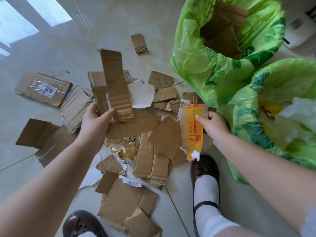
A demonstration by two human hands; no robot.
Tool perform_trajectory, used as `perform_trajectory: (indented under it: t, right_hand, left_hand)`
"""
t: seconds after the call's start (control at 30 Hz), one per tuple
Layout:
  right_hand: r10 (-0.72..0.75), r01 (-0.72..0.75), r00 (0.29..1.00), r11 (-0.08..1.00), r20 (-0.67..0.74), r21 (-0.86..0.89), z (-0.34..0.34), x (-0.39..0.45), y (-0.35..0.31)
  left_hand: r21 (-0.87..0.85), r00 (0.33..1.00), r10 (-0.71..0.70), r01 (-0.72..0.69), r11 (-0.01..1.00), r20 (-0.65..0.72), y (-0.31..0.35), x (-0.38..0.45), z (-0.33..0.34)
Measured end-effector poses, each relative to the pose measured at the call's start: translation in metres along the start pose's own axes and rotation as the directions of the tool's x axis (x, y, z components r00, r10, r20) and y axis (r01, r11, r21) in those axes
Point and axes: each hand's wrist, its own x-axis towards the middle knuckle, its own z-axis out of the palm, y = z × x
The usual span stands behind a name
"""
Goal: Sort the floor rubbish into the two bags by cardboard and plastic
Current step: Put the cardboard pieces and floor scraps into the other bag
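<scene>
My left hand point(95, 120) grips a tall strip of brown cardboard point(114, 82) held upright over the pile. A cardboard piece with yellow printed tape point(192, 129) hangs from my right hand point(213, 125), close to the bags. The upper green bag point(213, 69) stands open with cardboard point(222, 29) inside. Beside my right arm, the lower green bag point(256, 117) holds white and yellow plastic point(299, 113). Torn cardboard pieces point(153, 159) cover the floor between my arms, with crumpled golden wrapper scraps point(130, 150) among them.
A flat box with a white label point(42, 88) lies at the left, a small corrugated piece point(138, 43) farther back. My two brown shoes point(204, 170) point(80, 223) stand at the pile's near edge. Pale tiled floor point(59, 53) spreads to the left and back.
</scene>
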Motion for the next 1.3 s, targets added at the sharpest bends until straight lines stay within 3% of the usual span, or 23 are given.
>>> perform_trajectory:
  t: [0.17,0.5,0.67,0.87,1.3]
  right_hand:
    - [-0.077,0.076,0.997,0.992,-0.001,-0.103,0.003,0.003,0.001]
    - [-0.162,0.184,0.982,0.922,0.094,-0.341,0.007,0.026,-0.018]
    - [-0.142,0.164,0.986,0.925,0.087,-0.342,0.011,0.032,-0.017]
    - [-0.193,0.185,0.981,0.871,0.03,-0.455,0.012,0.032,-0.008]
    - [-0.142,0.159,0.987,0.876,0.072,-0.456,0.005,0.035,-0.007]
  left_hand:
    - [0.004,0.999,-0.048,0.048,0.999,0.021,-0.012,-0.016,-0.019]
    - [-0.177,0.989,-0.147,0.143,0.974,-0.007,-0.024,-0.023,-0.045]
    - [-0.062,0.956,-0.249,0.261,0.963,0.155,-0.033,-0.031,-0.03]
    - [-0.012,0.913,-0.344,0.355,0.935,0.219,-0.053,-0.043,0.014]
    - [0.148,0.892,-0.413,0.391,0.909,0.184,-0.073,-0.037,0.055]
